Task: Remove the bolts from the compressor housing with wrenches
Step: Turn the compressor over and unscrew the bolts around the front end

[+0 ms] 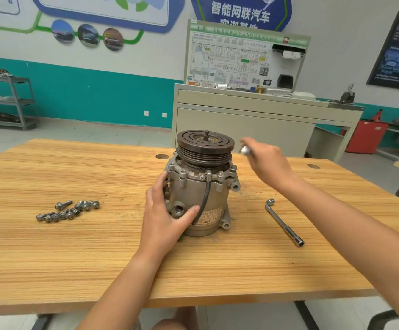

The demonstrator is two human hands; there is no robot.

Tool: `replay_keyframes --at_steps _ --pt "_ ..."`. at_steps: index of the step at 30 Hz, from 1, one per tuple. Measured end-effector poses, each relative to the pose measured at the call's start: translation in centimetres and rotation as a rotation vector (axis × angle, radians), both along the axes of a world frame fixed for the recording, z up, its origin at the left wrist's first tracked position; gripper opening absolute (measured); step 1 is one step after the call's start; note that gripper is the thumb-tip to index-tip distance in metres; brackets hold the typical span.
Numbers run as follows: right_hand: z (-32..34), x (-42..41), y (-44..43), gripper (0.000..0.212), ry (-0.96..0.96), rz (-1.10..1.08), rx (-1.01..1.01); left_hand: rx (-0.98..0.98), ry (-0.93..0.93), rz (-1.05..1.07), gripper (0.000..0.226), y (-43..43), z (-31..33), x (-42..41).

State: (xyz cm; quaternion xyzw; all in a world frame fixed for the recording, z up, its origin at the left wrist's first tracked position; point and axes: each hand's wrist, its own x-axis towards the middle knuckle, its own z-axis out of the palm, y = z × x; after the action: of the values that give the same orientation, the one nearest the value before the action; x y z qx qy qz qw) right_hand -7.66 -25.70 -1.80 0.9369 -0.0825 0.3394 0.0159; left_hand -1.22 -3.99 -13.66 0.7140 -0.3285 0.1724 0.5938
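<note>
On grained wood table (74,258), left hand (165,217) grips cast-metal compressor (201,186), right hand (267,163) pinches blurred silvery piece (245,150)

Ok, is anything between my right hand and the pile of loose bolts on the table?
Yes. The compressor stands upright between the right hand, which pinches a small blurred metal piece, and the bolt pile; the left hand grips its left side. Nothing else visible lies on that line.
</note>
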Motion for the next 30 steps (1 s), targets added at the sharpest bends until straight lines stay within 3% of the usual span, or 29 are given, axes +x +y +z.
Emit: replay_keyframes --at_steps 2,3,5,8,19,24,30 --pt "0.2 -2.0 0.3 0.039 -0.14 -0.005 0.239 0.004 0.0 0.004 0.09 -0.1 0.0 0.0" --pt "0.3 -3.1 0.6 0.042 -0.176 -0.001 0.266 0.005 0.001 0.006 0.09 -0.1 0.0 0.0" --pt "0.2 -5.7 1.3 0.046 -0.109 -0.018 0.128 0.004 -0.001 0.007 0.091 -0.1 0.0 0.1" --pt "0.0 -8.4 2.9 0.049 0.142 -0.141 -0.111 0.005 -0.004 0.009 0.092 -0.1 0.0 0.0" --pt "2.5 -7.9 8.5 0.069 0.488 -0.424 -0.459 0.008 0.013 0.006 0.092 -0.2 0.0 0.0" --pt "2.6 -7.6 8.7 0.064 0.543 -0.442 -0.472 -0.006 0.019 -0.003 0.093 -0.2 -0.1 0.0" --pt "3.6 -7.4 5.4 0.048 0.476 -0.306 -0.504 -0.006 0.021 -0.018 0.091 -0.1 -0.1 0.0"
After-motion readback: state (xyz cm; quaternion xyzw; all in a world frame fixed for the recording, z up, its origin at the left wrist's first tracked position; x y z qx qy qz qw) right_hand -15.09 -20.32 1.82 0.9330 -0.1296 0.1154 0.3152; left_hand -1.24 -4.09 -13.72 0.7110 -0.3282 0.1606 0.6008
